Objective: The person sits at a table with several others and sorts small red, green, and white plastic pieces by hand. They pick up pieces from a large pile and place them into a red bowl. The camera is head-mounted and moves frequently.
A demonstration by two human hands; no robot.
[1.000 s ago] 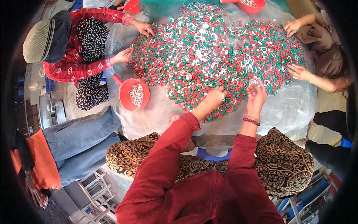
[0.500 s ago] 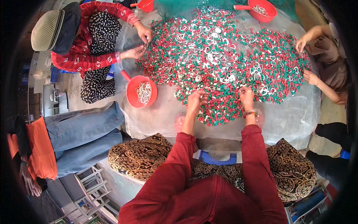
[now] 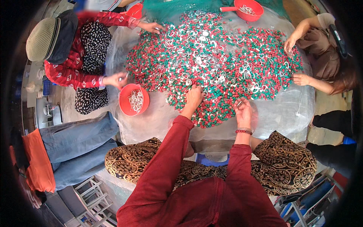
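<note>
A wide pile of small red, green and white pieces point(image 3: 217, 108), mixed with white rings and curved strips point(image 3: 245, 69), spreads over a low surface covered in clear plastic. My left hand point(image 3: 194, 97) reaches into the pile's near middle, back up and fingers curled down; what its fingertips hold, if anything, is hidden. Over the near right edge of the pile is my right hand point(image 3: 243, 112), turned partly palm up. A small pale piece point(image 3: 239, 103) is pinched in its fingers, its kind too small to make out.
A red pan point(image 3: 123, 99) of white rings stands left of the pile, another red pan point(image 3: 259, 17) at the far right. Co-workers' hands point(image 3: 113, 80) point(image 3: 290, 47) work at both sides. The plastic sheet point(image 3: 151, 126) runs to the near edge. A person in jeans point(image 3: 79, 132) is at left.
My left hand has gone farther into the pile and my right hand has turned palm up, lower. The left co-worker's nearer hand has moved to the pan with a small pale thing. The whole view has shifted.
</note>
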